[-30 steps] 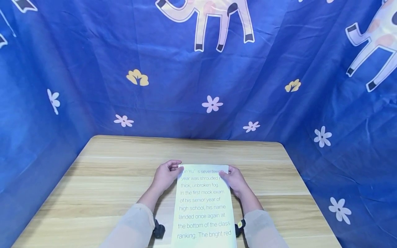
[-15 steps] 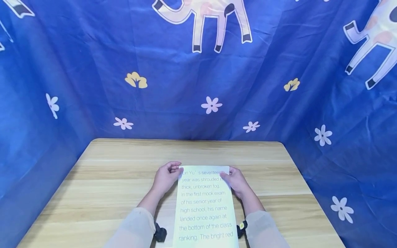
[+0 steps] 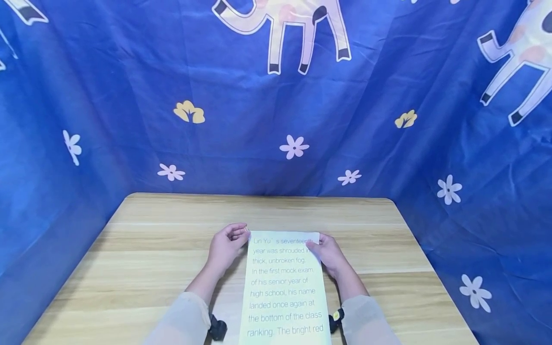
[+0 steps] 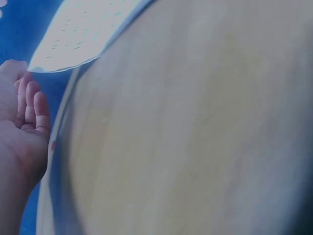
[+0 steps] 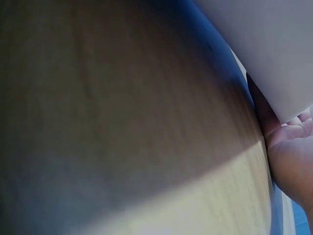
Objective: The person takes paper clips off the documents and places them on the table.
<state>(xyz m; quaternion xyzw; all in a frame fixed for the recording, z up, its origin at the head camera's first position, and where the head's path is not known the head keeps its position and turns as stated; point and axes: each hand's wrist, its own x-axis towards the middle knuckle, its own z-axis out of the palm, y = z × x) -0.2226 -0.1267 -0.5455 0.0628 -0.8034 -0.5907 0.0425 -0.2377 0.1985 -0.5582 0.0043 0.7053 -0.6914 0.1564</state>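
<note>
A long pale sheet of paper [image 3: 284,282] printed with large lines of English text is held up facing me, its lower end running out of the head view. At its top left corner, my left hand [image 3: 225,249] pinches the very edge between thumb and fingertips. My right hand [image 3: 329,254] grips the upper right edge, thumb in front over the end of the first lines and fingers behind. In the left wrist view, the paper [image 4: 88,34] meets the fingertips of the left hand [image 4: 22,117] at its corner. The right wrist view shows the paper [image 5: 274,49] hiding part of the right hand [image 5: 293,152].
Below the sheet lies a light wood-grain table [image 3: 151,258] with rounded far corners. A blue curtain [image 3: 241,115] printed with animals and flowers surrounds it at the back and sides. Black wrist cameras [image 3: 217,328] sit by the sleeve cuffs.
My left hand has shifted slightly left, so its thumb covers less of the sheet's corner and the first word shows fully. The right hand keeps its grip; the view has tilted slightly.
</note>
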